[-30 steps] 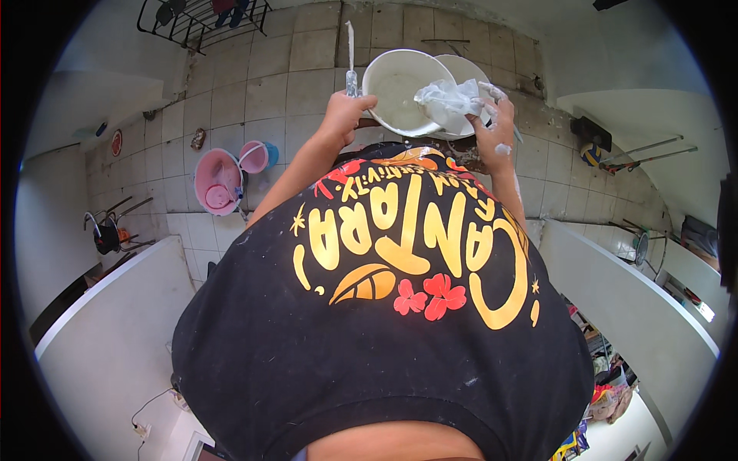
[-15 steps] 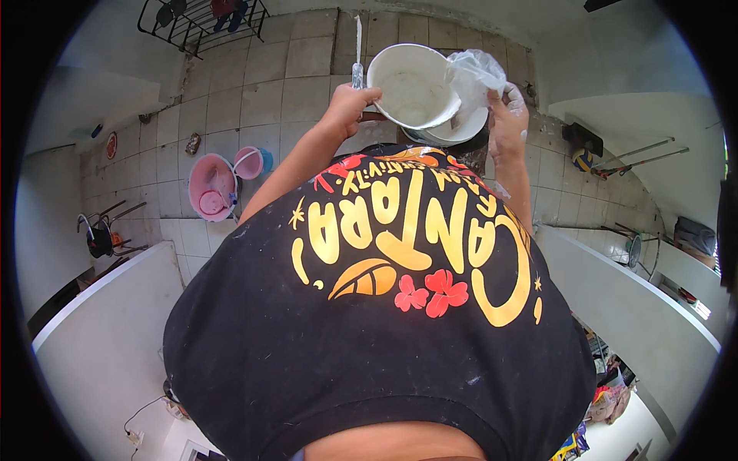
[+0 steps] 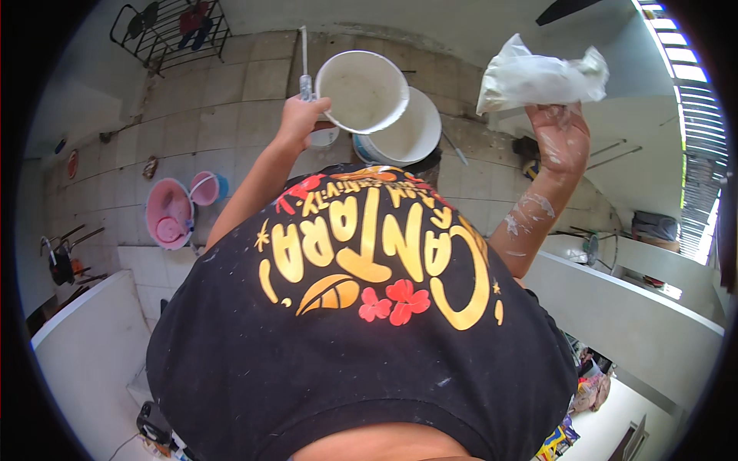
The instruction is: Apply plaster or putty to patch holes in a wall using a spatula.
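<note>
My left hand is closed on the rim of a white bucket, which tilts so that its whitish, smeared inside faces me. The same hand clasps the handle of a putty knife, its thin, white-coated blade seen edge-on and pointing away. Up and to the right, my right hand holds a crumpled, translucent white plastic bag; the bag covers the fingertips. White smears mark that hand and forearm. A second white bucket stands below and partly behind the held one.
A small white tub is beneath my left hand. A thin rod leans by the second bucket. Pink basin and small pail sit on the tiled floor at left. Low white walls flank me; a metal rack stands far left.
My right hand has lifted the plastic bag up and to the right, away from the buckets. More of the second bucket shows. The view has shifted rightward; my left hand keeps its hold.
</note>
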